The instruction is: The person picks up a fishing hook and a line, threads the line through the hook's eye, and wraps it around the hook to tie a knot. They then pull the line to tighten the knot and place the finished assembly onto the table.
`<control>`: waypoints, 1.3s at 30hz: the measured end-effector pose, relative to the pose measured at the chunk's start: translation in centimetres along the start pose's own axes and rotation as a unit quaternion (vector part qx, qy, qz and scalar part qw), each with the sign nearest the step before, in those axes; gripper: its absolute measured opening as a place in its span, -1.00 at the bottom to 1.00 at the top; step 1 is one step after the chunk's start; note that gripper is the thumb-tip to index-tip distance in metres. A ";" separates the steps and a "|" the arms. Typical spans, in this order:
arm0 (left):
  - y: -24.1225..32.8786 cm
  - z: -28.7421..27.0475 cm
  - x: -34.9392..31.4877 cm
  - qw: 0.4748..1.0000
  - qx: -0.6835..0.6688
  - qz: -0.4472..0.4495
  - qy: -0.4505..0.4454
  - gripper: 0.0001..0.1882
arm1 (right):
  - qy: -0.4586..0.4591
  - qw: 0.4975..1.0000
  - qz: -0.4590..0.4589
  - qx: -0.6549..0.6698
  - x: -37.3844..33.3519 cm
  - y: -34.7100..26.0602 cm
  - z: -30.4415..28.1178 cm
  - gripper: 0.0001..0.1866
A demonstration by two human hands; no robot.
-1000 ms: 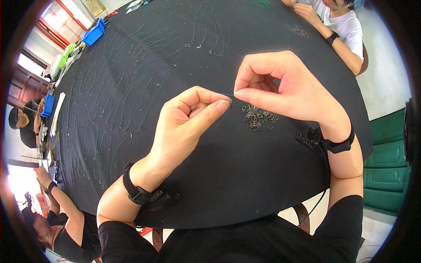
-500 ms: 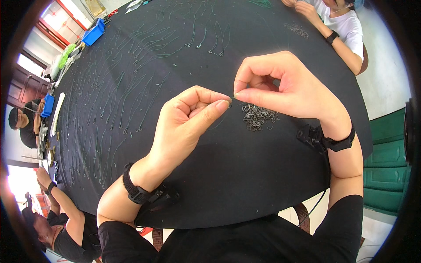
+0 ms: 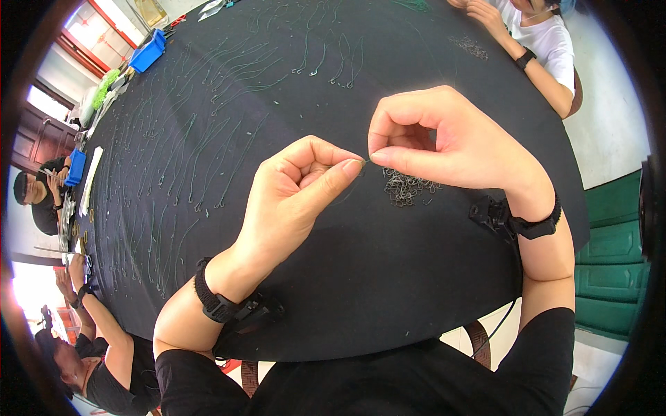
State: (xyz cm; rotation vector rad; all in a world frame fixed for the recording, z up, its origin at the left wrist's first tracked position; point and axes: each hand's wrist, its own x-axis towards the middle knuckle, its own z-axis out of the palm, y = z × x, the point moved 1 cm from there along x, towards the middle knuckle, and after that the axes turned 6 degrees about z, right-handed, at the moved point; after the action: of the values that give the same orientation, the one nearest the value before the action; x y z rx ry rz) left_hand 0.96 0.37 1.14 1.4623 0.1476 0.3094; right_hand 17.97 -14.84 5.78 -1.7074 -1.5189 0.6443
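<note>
Centre frame, your left hand (image 3: 298,191) and right hand (image 3: 444,139) pinch fingers together on one tiny dark metal hook (image 3: 366,161); finished green-lined hooks (image 3: 208,166) fill the black tabletop (image 3: 388,277) upper left, small loose-hook pile (image 3: 406,187) remains.

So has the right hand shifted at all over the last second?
No. The right hand sits just above the small pile of hooks on the black table as before, fingertips meeting the left hand.
</note>
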 end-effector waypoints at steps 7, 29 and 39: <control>0.0 0.0 -0.1 1.000 0.019 0.008 0.010 -0.87 | 0.015 0.999 0.031 0.019 0.5 -0.3 2.1 -0.72; 0.3 -0.1 0.1 0.998 0.061 0.017 0.027 -0.89 | 0.028 0.997 0.055 0.044 0.3 -0.6 1.1 -0.84; 0.5 0.0 0.1 0.997 0.077 0.010 0.030 -0.90 | -0.005 0.994 0.051 0.093 0.7 1.1 0.2 -0.88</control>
State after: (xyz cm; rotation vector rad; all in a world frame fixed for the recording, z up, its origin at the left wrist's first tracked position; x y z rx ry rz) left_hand 0.95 0.47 1.60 1.6078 0.2078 0.3649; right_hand 18.62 -14.13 4.87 -1.6494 -1.3410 0.8228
